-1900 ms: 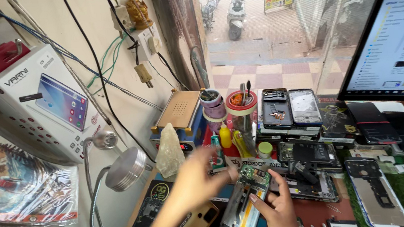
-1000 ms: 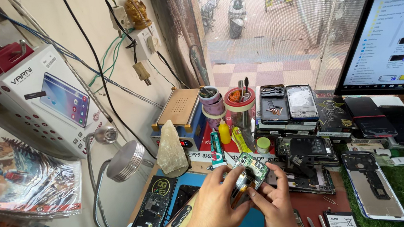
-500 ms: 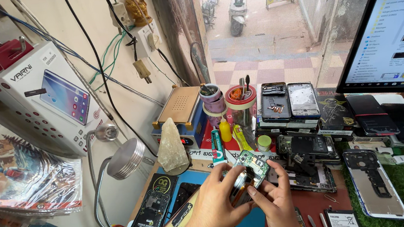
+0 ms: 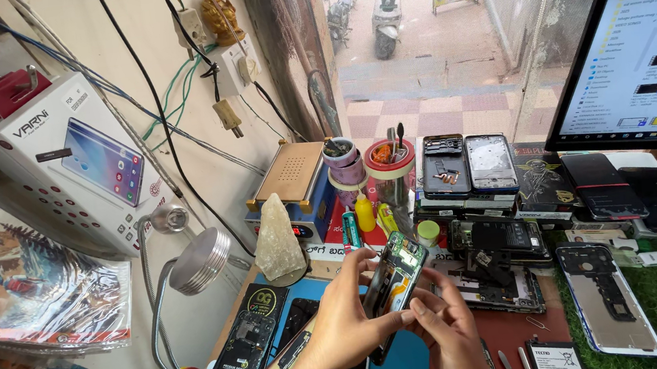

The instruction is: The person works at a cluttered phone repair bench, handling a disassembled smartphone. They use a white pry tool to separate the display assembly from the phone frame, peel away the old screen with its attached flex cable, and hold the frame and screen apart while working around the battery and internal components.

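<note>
Phone frame upright, slightly right-tilted.

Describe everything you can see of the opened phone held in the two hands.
The opened phone is a slim dark slab with its back cover off, showing a green circuit board and metal parts at the upper end. It tilts, top end pointing up and to the right, above the blue mat. The left hand grips its left edge; the right hand touches its lower right side with the fingertips. Its lower end is hidden behind the hands.
</note>
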